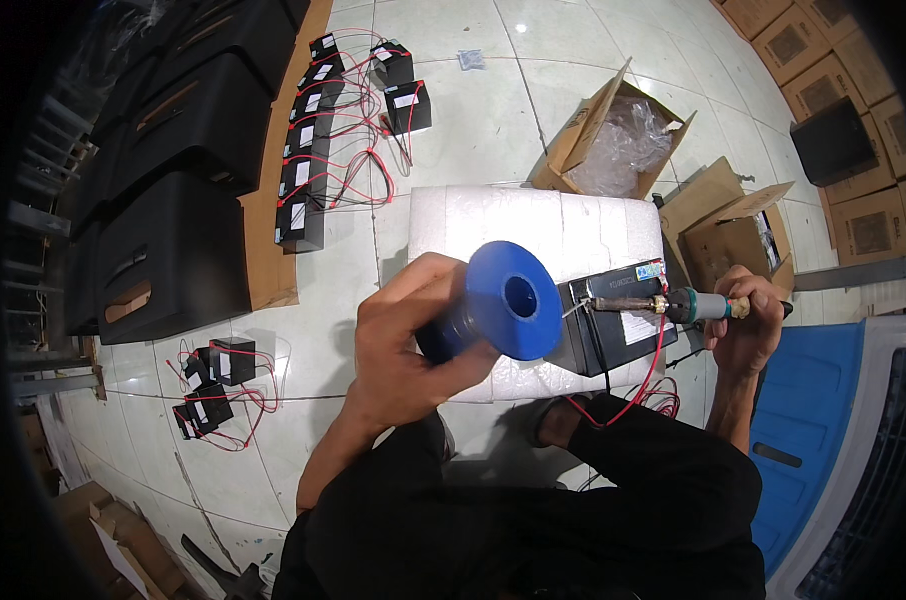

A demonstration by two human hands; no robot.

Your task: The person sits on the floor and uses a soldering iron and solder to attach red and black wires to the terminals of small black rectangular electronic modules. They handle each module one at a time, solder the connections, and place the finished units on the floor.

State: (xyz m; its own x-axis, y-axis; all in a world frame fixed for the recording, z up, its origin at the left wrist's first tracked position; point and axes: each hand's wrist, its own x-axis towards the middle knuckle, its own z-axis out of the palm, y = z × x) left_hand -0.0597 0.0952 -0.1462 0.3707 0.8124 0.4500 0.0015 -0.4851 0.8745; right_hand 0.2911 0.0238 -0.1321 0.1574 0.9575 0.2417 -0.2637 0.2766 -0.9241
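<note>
My left hand (pixel 403 340) is wrapped around a blue spool of solder wire (pixel 538 325), its round flange facing up toward me. In my right hand (pixel 748 325) is a soldering iron (pixel 708 306), gripped by the handle and pointing left. The iron's tip is at a terminal on the near-left end of a black battery (pixel 613 335), where a thin strand of solder from the spool also reaches. A black wire and a red wire (pixel 659 355) run from the battery toward my lap. The battery lies on a white foam block (pixel 513 215).
Several wired black batteries (pixel 303 180) stand on the tiled floor at far left, with more (pixel 208 385) nearer. Black speaker-like cases (pixel 178 250) line the left side. Open cartons (pixel 578 150) stand beyond the foam. A blue panel (pixel 803 430) is at right.
</note>
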